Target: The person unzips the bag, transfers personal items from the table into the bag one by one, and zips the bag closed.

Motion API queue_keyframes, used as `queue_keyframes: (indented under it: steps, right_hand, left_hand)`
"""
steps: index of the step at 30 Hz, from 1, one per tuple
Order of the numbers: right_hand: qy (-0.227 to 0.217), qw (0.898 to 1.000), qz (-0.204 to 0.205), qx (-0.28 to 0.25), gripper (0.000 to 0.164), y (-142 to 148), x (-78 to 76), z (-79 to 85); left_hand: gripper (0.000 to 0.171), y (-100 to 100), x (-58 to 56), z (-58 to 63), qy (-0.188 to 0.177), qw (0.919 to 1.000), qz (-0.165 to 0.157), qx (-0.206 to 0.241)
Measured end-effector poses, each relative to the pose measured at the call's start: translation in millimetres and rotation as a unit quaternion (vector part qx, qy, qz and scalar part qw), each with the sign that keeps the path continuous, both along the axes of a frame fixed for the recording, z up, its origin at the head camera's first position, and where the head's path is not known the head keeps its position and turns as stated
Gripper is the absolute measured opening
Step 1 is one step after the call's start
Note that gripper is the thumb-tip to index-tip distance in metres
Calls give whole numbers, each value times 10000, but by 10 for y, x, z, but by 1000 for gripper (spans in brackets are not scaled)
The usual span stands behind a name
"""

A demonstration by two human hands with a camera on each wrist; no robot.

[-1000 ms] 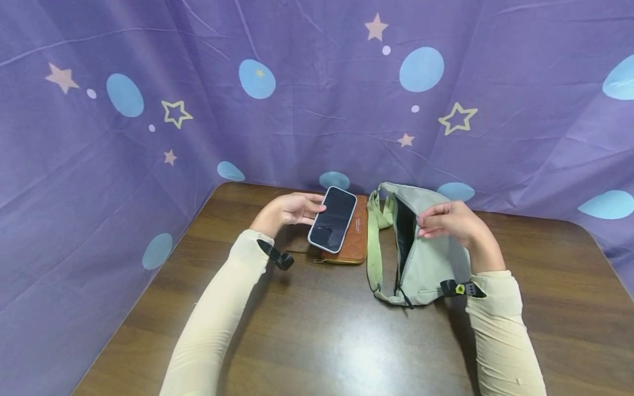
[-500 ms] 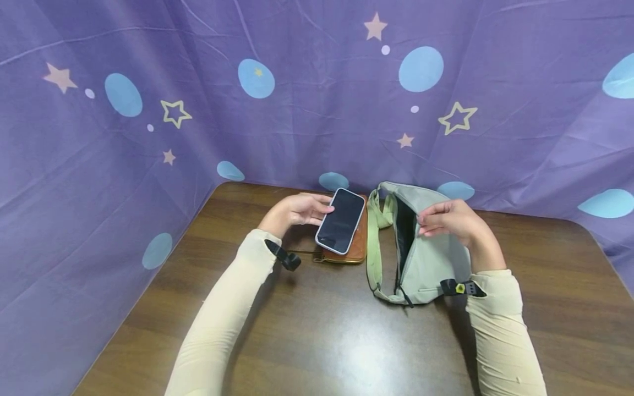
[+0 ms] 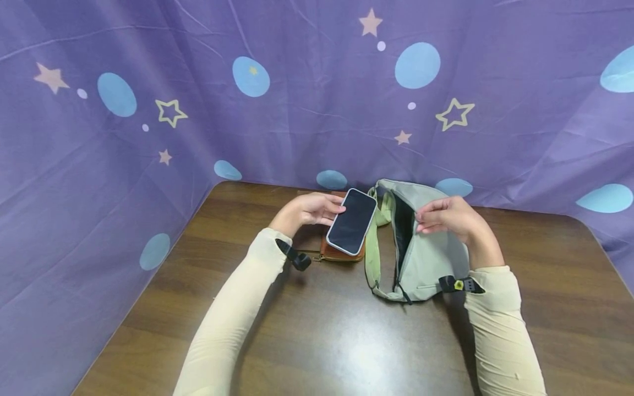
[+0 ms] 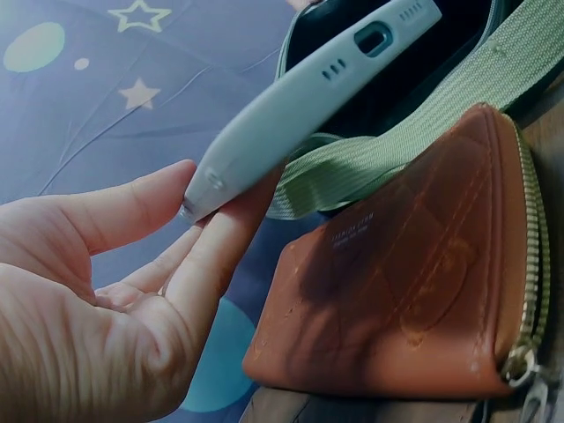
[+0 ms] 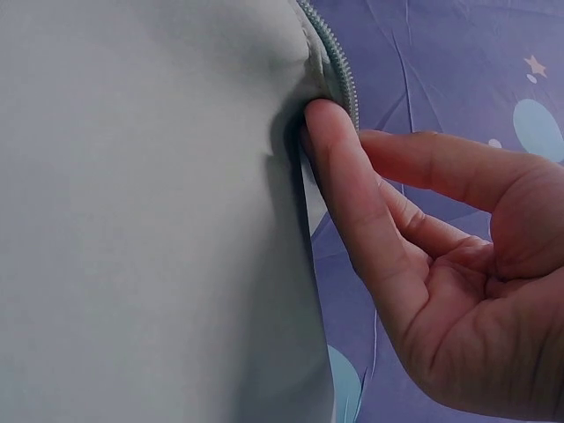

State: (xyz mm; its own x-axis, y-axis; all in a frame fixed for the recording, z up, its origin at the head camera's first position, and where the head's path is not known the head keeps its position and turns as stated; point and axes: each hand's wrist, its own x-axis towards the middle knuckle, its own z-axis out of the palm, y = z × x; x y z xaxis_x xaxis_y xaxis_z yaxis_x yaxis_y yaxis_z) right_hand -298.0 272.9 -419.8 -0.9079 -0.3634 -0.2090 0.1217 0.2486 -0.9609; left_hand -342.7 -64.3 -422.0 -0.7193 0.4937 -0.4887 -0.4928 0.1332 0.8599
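Note:
My left hand pinches the left edge of a smartphone in a pale case, its dark screen turned up. In the left wrist view the phone is seen edge-on, held between thumb and fingers above a brown zip wallet. To the right lies a pale green sling bag, its zipped mouth gaping on a dark inside. With thumb and fingertips my right hand pinches the right-hand edge of that opening. Close up, the right wrist view shows the zipper teeth beside the pinching fingers.
A light green strap runs along the bag's left side, between wallet and bag. The wooden table ends at the back against a purple curtain with stars and blue spots.
My left hand has carried the phone to the right over the wallet, and it now overlaps the bag's strap. The right hand keeps its pinch on the bag's edge.

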Motion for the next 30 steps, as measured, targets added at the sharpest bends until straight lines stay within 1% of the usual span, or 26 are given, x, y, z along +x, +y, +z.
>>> queue_keyframes:
  steps: [8,14,20,23,30]
  right_hand:
    - [-17,10000,4,-20,27,-7,9,11]
    - [-26,10000,11,-57,22,5,7,33]
    - [11,9998,36,-218,15,49,-2,46]
    - [28,9996,48,-260,14,63,-7,40]
    - [12,9995,46,-308,12,52,-2,19]
  left_hand:
    - [49,102,-9,-38,-2,9999,-89,-111]
    - [49,183,-39,-55,-38,9999,-84,-74]
    - [48,300,-49,-57,-39,9999,-55,-117]
    - [47,361,-43,-59,-60,9999,-23,-118]
    - [46,447,-53,-96,-148,9997,-69,-186]
